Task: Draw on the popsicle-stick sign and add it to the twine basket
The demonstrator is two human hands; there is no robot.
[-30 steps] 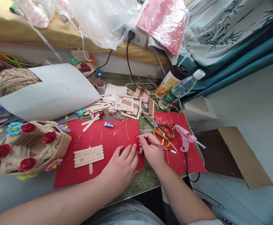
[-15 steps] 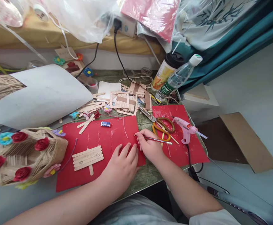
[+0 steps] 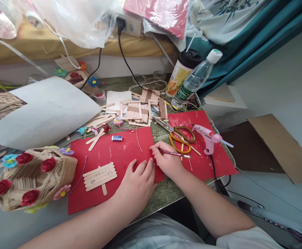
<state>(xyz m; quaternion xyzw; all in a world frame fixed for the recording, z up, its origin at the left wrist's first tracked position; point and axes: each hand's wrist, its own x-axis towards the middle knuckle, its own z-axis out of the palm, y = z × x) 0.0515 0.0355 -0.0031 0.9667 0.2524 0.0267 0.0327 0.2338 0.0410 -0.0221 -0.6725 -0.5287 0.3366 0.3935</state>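
My left hand (image 3: 138,185) lies flat on the red sheet (image 3: 77,204), its fingers spread a little. Just right of it, my right hand (image 3: 166,162) grips a pencil (image 3: 175,154) near the sheet's right edge. The pencil's eraser end points right, and my fingers hide its tip. Left of my hands sits a small panel of craft sticks (image 3: 100,177) with drawn stars and one stick protruding below. A blue-and-white eraser (image 3: 117,138) and two crossed craft sticks (image 3: 96,139) rest higher on the sheet.
Scissors (image 3: 169,128) with orange handles and a pink glue gun (image 3: 207,137) lie around a second red sheet (image 3: 223,166). Behind are bundled craft sticks (image 3: 138,112), a water bottle (image 3: 195,83) and a lidded cup (image 3: 180,74). A twine basket (image 3: 68,169) with flowers stands left.
The view has shifted slightly, so the basket and stick panel appear a little further right. Both hands hold nearly the same pose, with the pencil still in my right hand.
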